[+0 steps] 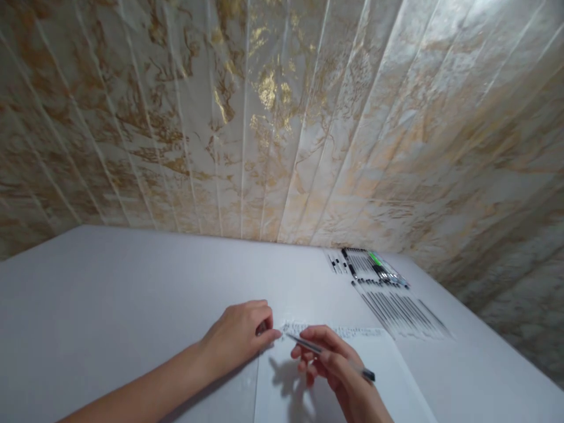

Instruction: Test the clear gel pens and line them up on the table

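With my right hand (337, 361) pinching the pen (311, 345) near the sheet's (396, 382) top-left corner, I'd want light, steady pressure along the written lines (365, 332), my curled left hand (240, 332), its grip unclear from here, bracing that corner.

The left grip (247, 326) curls ahead of its slanting forearm (163, 382); the right grip (339, 364) pinches with bent fingers (324, 335).
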`<state>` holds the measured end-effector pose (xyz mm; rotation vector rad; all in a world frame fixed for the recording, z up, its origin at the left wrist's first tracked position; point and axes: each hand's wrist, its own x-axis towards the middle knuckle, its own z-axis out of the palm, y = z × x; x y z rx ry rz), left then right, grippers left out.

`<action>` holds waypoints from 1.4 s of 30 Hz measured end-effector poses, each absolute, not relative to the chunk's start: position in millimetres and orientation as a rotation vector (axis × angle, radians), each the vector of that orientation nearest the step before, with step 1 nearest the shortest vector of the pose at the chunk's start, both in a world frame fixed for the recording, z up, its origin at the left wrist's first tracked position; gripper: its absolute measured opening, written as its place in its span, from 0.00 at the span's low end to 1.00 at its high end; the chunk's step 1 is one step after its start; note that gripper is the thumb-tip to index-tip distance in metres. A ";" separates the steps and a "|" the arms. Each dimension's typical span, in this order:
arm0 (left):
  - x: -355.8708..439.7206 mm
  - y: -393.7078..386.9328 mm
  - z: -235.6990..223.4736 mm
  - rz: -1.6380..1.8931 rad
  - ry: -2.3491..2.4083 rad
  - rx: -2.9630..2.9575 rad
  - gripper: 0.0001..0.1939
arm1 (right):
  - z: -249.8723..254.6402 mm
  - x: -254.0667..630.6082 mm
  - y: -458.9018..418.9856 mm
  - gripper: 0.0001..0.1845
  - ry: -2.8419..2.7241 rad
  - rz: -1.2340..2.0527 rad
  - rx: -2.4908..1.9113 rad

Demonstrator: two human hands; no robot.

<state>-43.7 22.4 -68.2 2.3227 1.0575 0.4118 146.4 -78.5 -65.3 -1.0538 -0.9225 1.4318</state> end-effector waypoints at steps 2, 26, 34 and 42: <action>-44.8 19.9 -68.1 0.380 1.049 2.366 0.12 | -61.8 144.8 -75.4 0.11 -0.942 1.328 -1.123; -54.6 15.7 -53.6 -0.009 1.251 2.470 0.08 | -92.0 94.8 -71.2 0.08 -1.428 1.042 -1.445; -57.2 14.7 -59.2 0.051 1.226 2.462 0.08 | -95.8 96.2 -70.2 0.08 -1.475 1.038 -1.431; -55.1 14.5 -55.4 0.007 1.229 2.481 0.09 | -95.2 94.8 -70.1 0.08 -1.462 1.032 -1.451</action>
